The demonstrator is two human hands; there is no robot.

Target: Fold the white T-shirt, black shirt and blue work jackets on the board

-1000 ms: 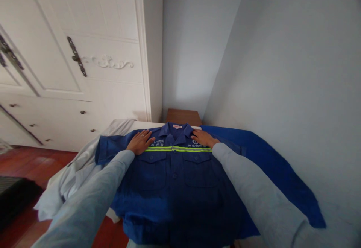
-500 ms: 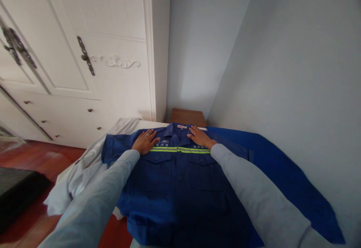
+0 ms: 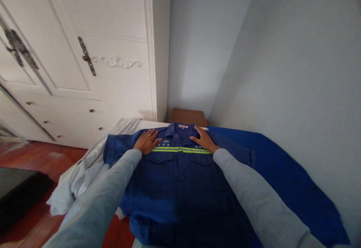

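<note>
A dark blue short-sleeved work shirt lies spread front side up, its collar at the far end and a yellow-green reflective stripe across the chest. My left hand rests flat on the shirt's left chest, fingers spread beside the white lettering. On the opposite side of the collar, my right hand touches the cloth near the shoulder with its fingers apart and slightly bent. Neither hand grips the fabric. The lower right of the shirt is in shadow and partly behind my right sleeve.
Under the shirt, blue cloth extends right along the grey wall. Light grey clothing hangs at the left. A white wardrobe stands behind, beside a small brown wooden surface. A black object sits on the red floor.
My right hand has shifted slightly, and its fingers look more bent and raised than before. My left hand stays on the chest. The whole view has moved a little.
</note>
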